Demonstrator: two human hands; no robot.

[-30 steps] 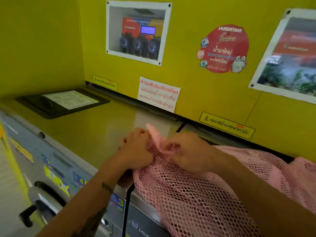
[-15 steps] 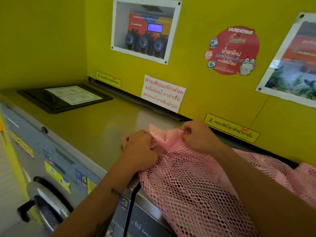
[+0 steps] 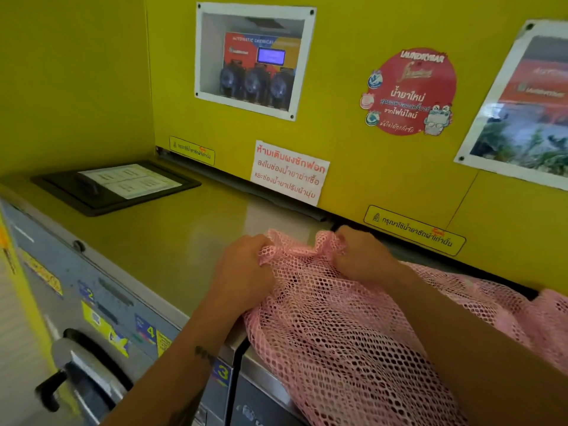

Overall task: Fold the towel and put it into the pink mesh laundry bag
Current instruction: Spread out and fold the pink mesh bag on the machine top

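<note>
Hands, left (image 3: 242, 269) and right (image 3: 362, 256), grip the pink mesh laundry bag (image 3: 353, 333) at its bunched mouth, apparently spreading it; no towel is visible yet.

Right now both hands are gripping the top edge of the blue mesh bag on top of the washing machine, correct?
Not quite: the mesh bag is pink, not blue. The head view shows the left hand and the right hand both gripping its bunched top edge as it lies on top of the washing machine.
</note>
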